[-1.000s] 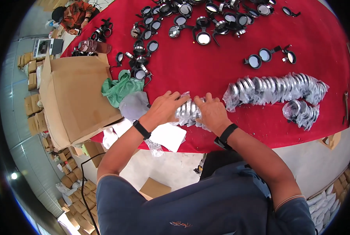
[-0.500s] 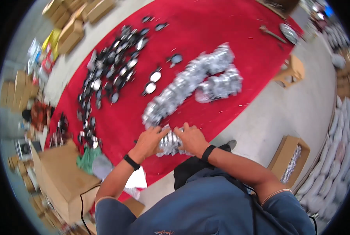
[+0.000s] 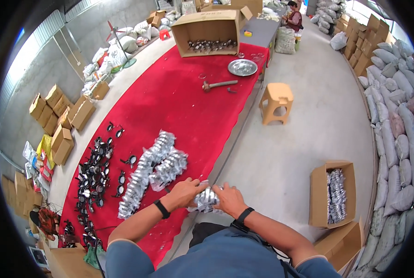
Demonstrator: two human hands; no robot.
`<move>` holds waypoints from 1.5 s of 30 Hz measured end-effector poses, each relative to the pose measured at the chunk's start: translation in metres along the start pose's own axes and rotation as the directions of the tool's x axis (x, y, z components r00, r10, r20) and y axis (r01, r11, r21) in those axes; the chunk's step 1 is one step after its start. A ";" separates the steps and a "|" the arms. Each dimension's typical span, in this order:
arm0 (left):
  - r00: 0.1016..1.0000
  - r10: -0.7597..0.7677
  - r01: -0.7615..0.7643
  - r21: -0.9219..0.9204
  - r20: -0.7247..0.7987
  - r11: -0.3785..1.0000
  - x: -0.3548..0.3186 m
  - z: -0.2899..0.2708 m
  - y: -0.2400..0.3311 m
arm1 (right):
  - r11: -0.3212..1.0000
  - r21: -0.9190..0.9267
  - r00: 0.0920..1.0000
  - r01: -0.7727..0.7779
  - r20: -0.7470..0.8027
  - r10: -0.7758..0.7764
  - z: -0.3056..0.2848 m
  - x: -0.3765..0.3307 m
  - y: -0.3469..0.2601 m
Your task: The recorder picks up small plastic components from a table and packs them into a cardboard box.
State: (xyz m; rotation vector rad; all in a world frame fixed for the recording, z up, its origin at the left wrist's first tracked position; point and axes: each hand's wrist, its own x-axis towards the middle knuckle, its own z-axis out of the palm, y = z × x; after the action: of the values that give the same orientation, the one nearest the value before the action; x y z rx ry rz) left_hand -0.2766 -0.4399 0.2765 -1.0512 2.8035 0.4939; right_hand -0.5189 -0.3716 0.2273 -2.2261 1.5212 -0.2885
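Observation:
My left hand [image 3: 186,192] and my right hand [image 3: 231,201] grip a short row of silvery, disc-like pieces in clear plastic [image 3: 206,199] from both sides. This bundle is at the table's near right edge, in front of my body. Just left of it, on the red-covered table [image 3: 179,111], lie a long row of similar wrapped pieces [image 3: 139,183] and a shorter row [image 3: 170,170] beside it. Farther left spreads a heap of black-rimmed round pieces with shiny faces [image 3: 93,173]. Single ones lie between the heap and the rows.
A hammer [image 3: 221,85] and round metal tray [image 3: 242,67] lie toward the far end, near a large open carton [image 3: 207,30]. A tan stool [image 3: 277,102] stands right of the table. An open box [image 3: 319,197] on the right floor holds wrapped pieces. Stacked sacks [image 3: 397,134] line the right.
The view has swung right and up, bringing in the far table end and the right floor. Both hands still hold the wrapped row, now at the table's right edge rather than over the red cover.

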 end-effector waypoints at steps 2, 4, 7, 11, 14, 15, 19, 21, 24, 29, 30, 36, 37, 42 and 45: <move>0.990 0.140 -0.139 0.022 -0.023 0.990 0.053 -0.006 0.021 | 0.986 -0.062 0.988 -0.155 0.014 0.156 -0.031 -0.020 0.036; 0.979 0.204 -0.203 0.030 -0.020 0.979 0.103 -0.010 0.044 | 0.979 -0.058 0.981 -0.196 -0.010 0.196 -0.055 -0.042 0.071; 0.929 0.370 -0.370 0.002 0.018 0.929 0.177 -0.012 0.081 | 0.926 -0.078 0.928 -0.368 -0.089 0.362 -0.078 -0.077 0.119; 0.837 0.537 -0.544 0.051 0.103 0.838 0.290 -0.021 0.135 | 0.814 -0.050 0.805 -0.578 -0.196 0.560 -0.115 -0.117 0.176; 0.793 0.599 -0.604 0.019 0.111 0.797 0.359 -0.022 0.173 | 0.799 -0.013 0.746 -0.601 -0.367 0.555 -0.120 -0.143 0.229; 0.762 0.638 -0.642 0.009 0.111 0.766 0.380 -0.023 0.182 | 0.785 -0.009 0.725 -0.620 -0.391 0.568 -0.131 -0.146 0.240; 0.648 0.734 -0.752 0.018 0.205 0.659 0.471 -0.043 0.239 | 0.661 0.088 0.568 -0.745 -0.436 0.698 -0.159 -0.166 0.293; 0.560 0.786 -0.816 0.012 0.263 0.577 0.516 -0.038 0.284 | 0.598 0.133 0.497 -0.791 -0.430 0.754 -0.169 -0.188 0.321; 0.463 0.829 -0.875 0.015 0.313 0.483 0.582 -0.020 0.361 | 0.492 0.251 0.348 -0.834 -0.452 0.821 -0.176 -0.241 0.365; 0.233 0.886 -0.958 -0.060 0.401 0.279 0.655 0.022 0.463 | 0.301 0.368 0.151 -0.880 -0.384 0.911 -0.180 -0.308 0.414; 0.193 0.881 -0.965 -0.080 0.432 0.251 0.668 0.034 0.486 | 0.258 0.384 0.112 -0.886 -0.363 0.925 -0.181 -0.325 0.424; 0.062 0.880 -0.980 -0.139 0.471 0.143 0.712 0.103 0.636 | 0.111 0.455 -0.032 -0.883 -0.295 0.955 -0.177 -0.447 0.487; 0.037 0.894 -0.982 -0.150 0.446 0.115 0.718 0.117 0.661 | 0.095 0.452 -0.046 -0.887 -0.291 0.956 -0.174 -0.471 0.500; -0.005 0.903 -0.979 -0.188 0.430 0.084 0.750 0.203 0.778 | -0.013 0.471 -0.116 -0.882 -0.191 0.975 -0.150 -0.584 0.577; 0.003 0.883 -0.967 -0.222 0.469 0.121 0.771 0.265 0.837 | 0.011 0.436 -0.095 -0.900 -0.220 0.971 -0.116 -0.649 0.628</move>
State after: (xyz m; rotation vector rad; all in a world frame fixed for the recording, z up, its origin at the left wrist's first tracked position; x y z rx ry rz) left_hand -1.4109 -0.2364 0.0844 1.1479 2.4541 0.4551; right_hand -1.3350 0.0071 0.0873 -0.3242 2.8030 -0.4450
